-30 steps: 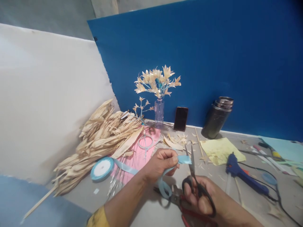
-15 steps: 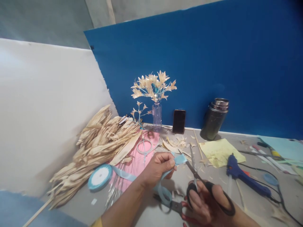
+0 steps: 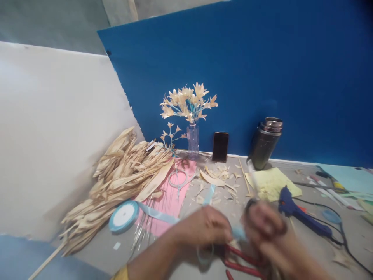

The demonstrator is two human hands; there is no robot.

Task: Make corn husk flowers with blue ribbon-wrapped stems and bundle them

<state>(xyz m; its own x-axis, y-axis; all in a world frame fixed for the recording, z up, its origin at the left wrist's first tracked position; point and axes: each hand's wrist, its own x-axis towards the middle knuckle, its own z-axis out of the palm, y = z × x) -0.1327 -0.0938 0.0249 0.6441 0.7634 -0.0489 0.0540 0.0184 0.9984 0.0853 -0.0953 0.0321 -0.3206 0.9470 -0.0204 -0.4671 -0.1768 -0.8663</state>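
My left hand [image 3: 204,229] and my right hand [image 3: 268,227] have come close together low over the table, both smeared by motion. A light blue ribbon [image 3: 159,213] runs from its spool [image 3: 124,216] to my left hand, whose fingers are closed on it; a short blue end [image 3: 239,233] shows between the hands. My right hand is wrapped round black-handled scissors [image 3: 251,203], their blades a blur pointing up and away. Red-handled pliers or shears [image 3: 241,262] lie on the table under the hands.
A heap of dried husks [image 3: 125,175] lies at the left beside pink paper [image 3: 171,194]. A vase of husk flowers [image 3: 194,142], a phone [image 3: 220,146] and a dark flask [image 3: 265,144] stand against the blue board [image 3: 262,77]. At the right are yellow paper [image 3: 271,182] and a blue glue gun [image 3: 300,216].
Both hands have dropped and moved together. The scissors, held open beside the ribbon end before, have swung up to the right, and the ribbon end now sits between the hands.
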